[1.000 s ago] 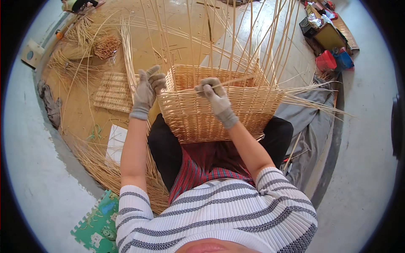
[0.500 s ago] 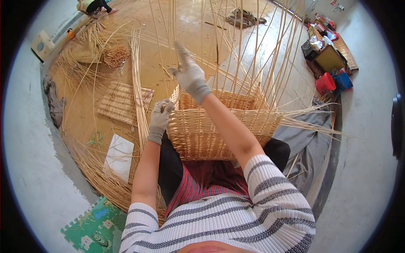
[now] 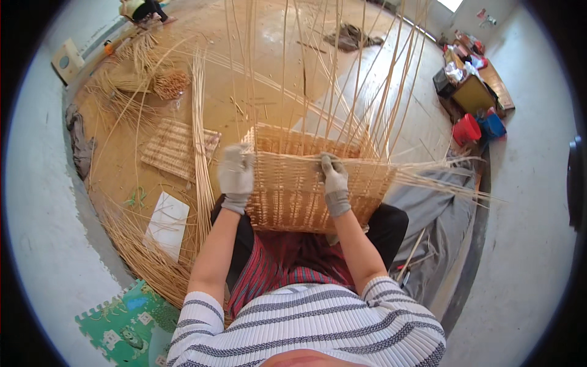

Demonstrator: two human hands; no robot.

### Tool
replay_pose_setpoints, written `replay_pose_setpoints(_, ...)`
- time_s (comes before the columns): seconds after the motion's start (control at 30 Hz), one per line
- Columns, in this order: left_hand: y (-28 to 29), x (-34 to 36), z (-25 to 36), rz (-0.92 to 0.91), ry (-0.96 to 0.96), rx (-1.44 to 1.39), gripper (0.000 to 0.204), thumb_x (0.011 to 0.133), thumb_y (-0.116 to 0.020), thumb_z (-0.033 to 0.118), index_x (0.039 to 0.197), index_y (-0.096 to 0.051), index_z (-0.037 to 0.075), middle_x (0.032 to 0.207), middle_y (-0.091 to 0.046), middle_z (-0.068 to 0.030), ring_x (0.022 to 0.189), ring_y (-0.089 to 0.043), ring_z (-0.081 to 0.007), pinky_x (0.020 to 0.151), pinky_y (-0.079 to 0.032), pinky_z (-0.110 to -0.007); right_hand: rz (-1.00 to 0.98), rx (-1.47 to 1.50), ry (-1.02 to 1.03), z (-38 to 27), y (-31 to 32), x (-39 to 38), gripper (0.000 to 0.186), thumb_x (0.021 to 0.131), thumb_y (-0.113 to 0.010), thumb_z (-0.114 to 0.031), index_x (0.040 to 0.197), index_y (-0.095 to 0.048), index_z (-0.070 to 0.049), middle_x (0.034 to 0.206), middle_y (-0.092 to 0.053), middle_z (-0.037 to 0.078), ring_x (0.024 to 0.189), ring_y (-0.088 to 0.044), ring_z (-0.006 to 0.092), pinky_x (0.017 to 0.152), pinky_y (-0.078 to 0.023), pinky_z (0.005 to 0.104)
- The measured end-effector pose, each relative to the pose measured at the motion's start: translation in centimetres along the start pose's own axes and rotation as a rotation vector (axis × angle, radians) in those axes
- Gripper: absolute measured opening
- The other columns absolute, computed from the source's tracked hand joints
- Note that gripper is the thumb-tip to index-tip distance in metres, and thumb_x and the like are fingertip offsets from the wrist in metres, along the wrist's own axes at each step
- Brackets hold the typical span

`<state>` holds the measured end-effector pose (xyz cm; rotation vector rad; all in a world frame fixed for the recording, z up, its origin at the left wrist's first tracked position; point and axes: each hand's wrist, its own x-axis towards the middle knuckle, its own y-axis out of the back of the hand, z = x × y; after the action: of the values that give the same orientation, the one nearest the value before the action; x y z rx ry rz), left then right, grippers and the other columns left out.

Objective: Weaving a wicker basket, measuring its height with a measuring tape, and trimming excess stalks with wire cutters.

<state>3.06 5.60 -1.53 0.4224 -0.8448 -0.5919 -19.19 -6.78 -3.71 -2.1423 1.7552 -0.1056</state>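
Note:
A woven wicker basket [image 3: 293,196] with a rectangular mouth rests between my knees. Long pale upright canes [image 3: 391,92] rise from its walls, and a spray of loose cane ends [image 3: 440,177] sticks out at its right corner. My right hand [image 3: 335,186], in a light work glove, is closed on the near rim of the basket, right of its middle. At the left corner, my gloved left hand [image 3: 236,177] is pressed against or close beside the wall. Motion smears its fingers, so their grip does not show.
Left of the basket lie a bundle of long canes [image 3: 199,116], a flat woven panel [image 3: 174,147] and a white board [image 3: 168,225]. Cane heaps [image 3: 128,79] lie farther back. A grey cloth [image 3: 428,214] spreads at right, near red [image 3: 466,128] and blue buckets [image 3: 491,126]. Another person [image 3: 143,10] sits far left.
My right hand has come down from among the upright canes to the near rim. My left hand has shifted lower at the left corner, and the basket has turned or tilted slightly.

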Motion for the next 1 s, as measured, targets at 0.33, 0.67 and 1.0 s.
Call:
replay_pose_setpoints(0.33, -3.6, 2.0, 1.1, -0.098, 0.364, -0.642, 0.008, 0.097, -0.064, 0.015, 0.095, -0.066, 0.007, 0.072, -0.065, -0.0058, 0.064, -0.062, -0.0171, 0.059, -0.051, -0.033, -0.182, -0.049, 0.091, 0.9, 1.8, 1.1, 0.025, 0.098, -0.067, -0.028, 0.110, -0.070, -0.007, 0.087, -0.069, -0.001, 0.064, -0.062, 0.0095, 0.054, -0.047, 0.0250)
replay_pose_setpoints(0.67, -1.0, 0.6, -1.6, -0.208, 0.614, -1.110, 0.016, 0.101, -0.063, 0.022, 0.094, -0.065, 0.007, 0.069, -0.060, 0.0004, 0.056, -0.055, -0.0075, 0.048, -0.046, -0.023, -0.163, -0.056, 0.055, 1.4, 2.5, 0.4, 0.029, 0.095, -0.071, -0.029, 0.113, -0.069, -0.007, 0.089, -0.069, 0.001, 0.067, -0.066, 0.0122, 0.053, -0.051, 0.0266)
replay_pose_setpoints(1.0, -0.4, -8.1, -0.4, -1.021, 0.418, -0.931, 0.016, 0.098, -0.063, 0.021, 0.103, -0.070, 0.007, 0.089, -0.070, -0.0005, 0.072, -0.063, -0.0114, 0.064, -0.051, -0.027, -0.168, 0.030, 0.108, 2.4, 2.7, 1.7, 0.027, 0.095, -0.072, -0.026, 0.110, -0.069, -0.004, 0.090, -0.071, 0.006, 0.062, -0.067, 0.0150, 0.051, -0.053, 0.0307)
